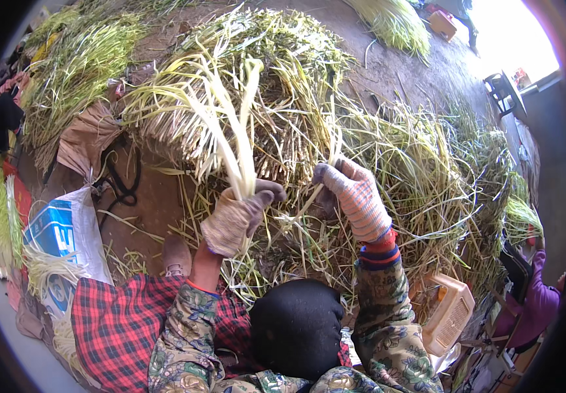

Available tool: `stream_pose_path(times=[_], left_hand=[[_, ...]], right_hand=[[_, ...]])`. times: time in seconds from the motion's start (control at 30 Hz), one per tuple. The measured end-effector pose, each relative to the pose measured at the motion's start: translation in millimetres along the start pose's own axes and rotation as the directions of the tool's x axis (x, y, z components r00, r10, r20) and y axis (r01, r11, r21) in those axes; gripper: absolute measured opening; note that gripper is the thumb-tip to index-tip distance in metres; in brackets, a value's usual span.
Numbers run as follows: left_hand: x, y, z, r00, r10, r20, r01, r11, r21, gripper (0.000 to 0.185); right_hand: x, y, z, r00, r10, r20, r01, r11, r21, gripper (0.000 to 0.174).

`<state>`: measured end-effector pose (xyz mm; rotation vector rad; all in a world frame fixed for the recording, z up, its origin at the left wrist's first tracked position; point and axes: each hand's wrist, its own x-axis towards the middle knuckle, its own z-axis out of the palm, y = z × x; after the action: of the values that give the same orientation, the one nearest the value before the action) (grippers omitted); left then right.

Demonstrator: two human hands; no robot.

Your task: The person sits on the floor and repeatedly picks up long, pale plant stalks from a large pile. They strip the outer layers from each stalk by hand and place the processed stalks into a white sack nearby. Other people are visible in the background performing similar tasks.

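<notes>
My left hand [236,216], in a knit work glove, is closed around a small bunch of pale yellow-green leafy stalks [236,142], which stand up and fan out above the fist. To its right, my right hand [354,196], in a striped knit glove, pinches a thin pale stalk [307,201] between thumb and fingers; its root end points down to the left. The two hands are apart. Beyond them lies a large heap of cut stalks [263,113], their butt ends facing me.
Loose stalks [410,186] are piled at the right. A plastic basket [447,314] lies at the lower right, near a co-worker in purple [533,304]. At the left are a white and blue woven sack [74,231], a black cord [125,182] and more bundles [86,73].
</notes>
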<state>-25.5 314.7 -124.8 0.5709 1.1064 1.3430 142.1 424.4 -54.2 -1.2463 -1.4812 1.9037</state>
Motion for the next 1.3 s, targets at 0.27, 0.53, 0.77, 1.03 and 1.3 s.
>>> stream_pose_path(times=[0.27,0.53,0.77,1.03,1.3], left_hand=[[-6.7,2.7,18.3,0.992,-0.091,-0.087,0.095,0.994,0.046,0.022],[-3.8,5.1,7.4,0.995,-0.073,-0.06,0.05,0.943,-0.329,0.023],[-5.8,6.1,5.8,0.99,-0.142,-0.028,0.126,0.94,-0.316,0.027],[-7.8,10.2,11.5,0.982,-0.151,-0.117,0.094,0.914,-0.394,0.021],[-2.2,16.9,0.5,0.975,0.004,-0.223,-0.131,0.822,-0.555,0.022]], right_hand=[[30.3,-3.3,6.2,0.974,-0.162,0.161,0.153,0.986,0.067,0.022],[15.0,51.4,15.8,0.895,0.072,0.439,0.023,0.978,-0.208,0.031],[4.0,72.4,25.8,0.91,0.085,0.405,-0.068,0.996,-0.056,0.016],[-17.3,93.4,34.2,0.999,-0.018,0.026,0.015,0.997,0.082,0.006],[-20.9,147.1,-37.8,0.879,-0.226,-0.42,0.179,0.973,-0.149,0.009]])
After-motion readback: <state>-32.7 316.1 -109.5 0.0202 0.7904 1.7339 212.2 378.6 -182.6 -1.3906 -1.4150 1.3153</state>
